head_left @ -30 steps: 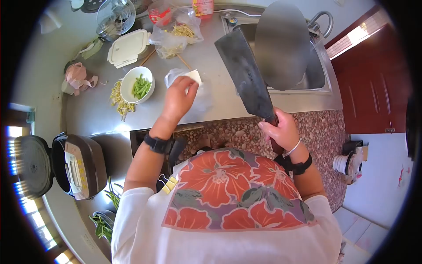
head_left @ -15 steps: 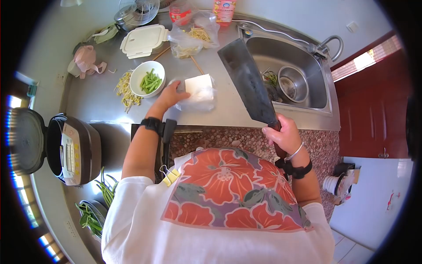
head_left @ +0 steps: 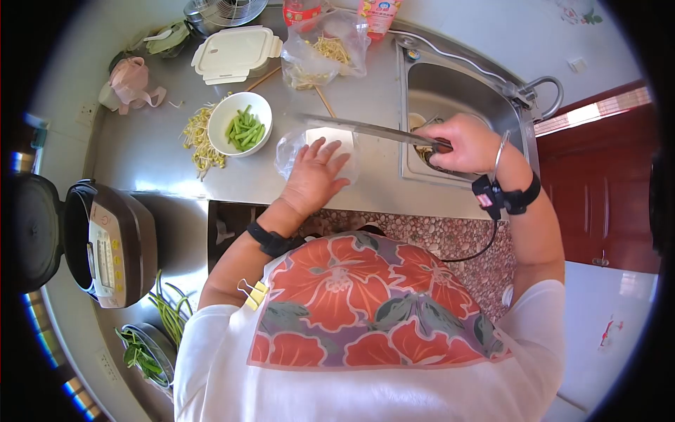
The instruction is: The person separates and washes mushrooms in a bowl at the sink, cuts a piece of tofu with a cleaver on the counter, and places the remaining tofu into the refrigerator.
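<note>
A white block that looks like tofu (head_left: 330, 136) lies on a clear plastic bag (head_left: 286, 150) on the steel counter. Across its near part my left hand (head_left: 314, 176) is laid, fingers spread. My right hand (head_left: 470, 144) grips the dark handle of a cleaver (head_left: 380, 131). Its blade is seen nearly edge-on, pointing left just beyond the block; whether it touches the block I cannot tell. Left of the bag stands a white bowl (head_left: 217, 125) holding cut green beans (head_left: 245, 129). Bean sprouts (head_left: 197, 141) are heaped against the bowl's left side.
The sink (head_left: 406, 158) is to the right, partly behind my right hand. At the back are a lidded container (head_left: 232, 53), a bag of sprouts (head_left: 330, 49) and chopsticks (head_left: 325, 102). A rice cooker (head_left: 123, 239) with its lid raised stands left, near a bowl of greens (head_left: 163, 348).
My left hand has moved from the block's left edge onto its near part, fingers spreading. The cleaver has swung left from upright beside the sink to nearly level near the block.
</note>
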